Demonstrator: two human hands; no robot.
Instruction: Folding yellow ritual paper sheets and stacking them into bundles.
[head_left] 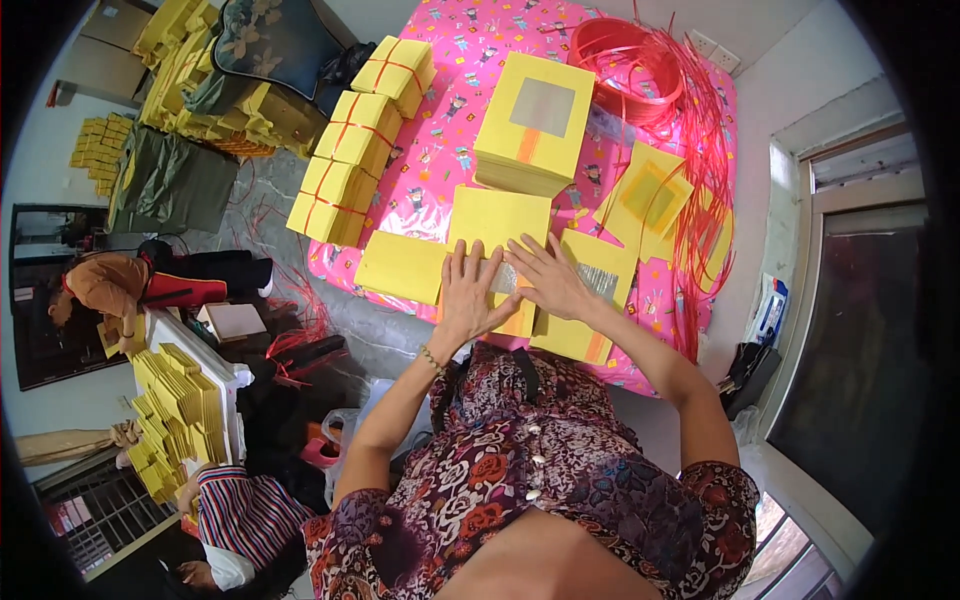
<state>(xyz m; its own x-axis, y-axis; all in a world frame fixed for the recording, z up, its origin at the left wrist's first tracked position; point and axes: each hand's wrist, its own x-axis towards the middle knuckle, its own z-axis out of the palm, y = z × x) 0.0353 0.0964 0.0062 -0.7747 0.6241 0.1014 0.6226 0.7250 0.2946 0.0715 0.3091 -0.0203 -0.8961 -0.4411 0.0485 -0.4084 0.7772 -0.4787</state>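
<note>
My left hand (pixel 468 292) lies flat, fingers stretched, on a yellow paper sheet with a clear window (pixel 500 215). Beside it my right hand (pixel 552 280) presses on the same sheet, its fingers spread and holding nothing. The sheet sits at the near edge of a table with a pink patterned cover (pixel 440 150). To its right, partly under my right wrist, is another yellow windowed piece (pixel 590 325). A plain yellow piece (pixel 400 268) lies to the left. Just beyond stands a tall stack of yellow windowed pieces (pixel 545 75).
Bundles of yellow paper tied with red strap (pixel 335 195) line the table's left edge. A red strap coil (pixel 590 45) and loose red strips (pixel 690 170) lie at the far right. Leftward, two people work at a white table (pixel 232 400) piled with yellow pieces.
</note>
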